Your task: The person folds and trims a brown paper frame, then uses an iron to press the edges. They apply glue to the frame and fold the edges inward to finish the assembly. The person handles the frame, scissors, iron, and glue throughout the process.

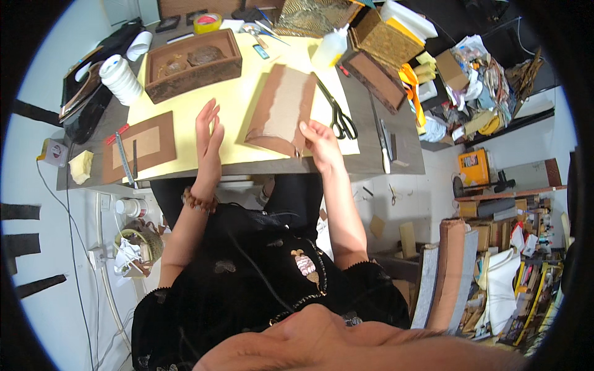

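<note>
My right hand (323,144) grips the near right corner of a slightly bowed brown panel (286,104), thumb on top. The panel has a bare beige strip down its middle with ragged edges, and its near edge curves. My left hand (209,143) is raised over the table's front edge, apart from the panel, with nothing in it. Black-handled scissors (342,121) lie just right of the panel. To the left of my left hand is a flat brown board (167,139) with a beige centre, bearing a metal ruler (124,156) and a thin dark strip (135,158).
A yellow sheet (222,113) covers much of the grey table (410,157). At the back stand a brown box (195,81) with carved pieces inside, a thread spool (119,79) and a squeeze bottle (330,47). A white-handled knife (385,155) lies at right, below a brown tray (377,82).
</note>
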Demonstrator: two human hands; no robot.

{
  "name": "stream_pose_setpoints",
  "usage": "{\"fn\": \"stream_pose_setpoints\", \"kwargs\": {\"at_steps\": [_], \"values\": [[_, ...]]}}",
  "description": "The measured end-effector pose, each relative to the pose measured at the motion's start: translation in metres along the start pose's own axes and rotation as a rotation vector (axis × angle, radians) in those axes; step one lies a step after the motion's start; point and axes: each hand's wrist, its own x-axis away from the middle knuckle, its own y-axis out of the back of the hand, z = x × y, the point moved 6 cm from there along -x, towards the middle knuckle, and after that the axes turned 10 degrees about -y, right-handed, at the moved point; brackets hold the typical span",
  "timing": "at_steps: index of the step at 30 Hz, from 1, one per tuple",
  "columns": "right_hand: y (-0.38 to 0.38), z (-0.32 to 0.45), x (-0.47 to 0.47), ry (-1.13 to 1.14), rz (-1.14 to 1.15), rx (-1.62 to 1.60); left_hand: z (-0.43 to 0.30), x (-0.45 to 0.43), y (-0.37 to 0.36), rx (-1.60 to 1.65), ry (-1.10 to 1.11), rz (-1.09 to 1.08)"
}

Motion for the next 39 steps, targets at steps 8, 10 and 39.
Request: {"fn": "stream_pose_setpoints", "kwargs": {"at_steps": [8, 10, 39], "values": [[-0.095, -0.027, 0.052, 0.002, 0.314, -0.559, -0.069, 0.008, -0.042, 0.147, -0.207, 0.114], [-0.112, -0.038, 0.058, -0.166, 0.335, -0.643, -0.085, -0.013, -0.043, 0.017, -0.404, 0.234], [-0.172, 0.097, 0.123, 0.775, 0.209, 0.267, -0.108, -0.027, -0.053, 0.816, -0.008, 0.266]]}}
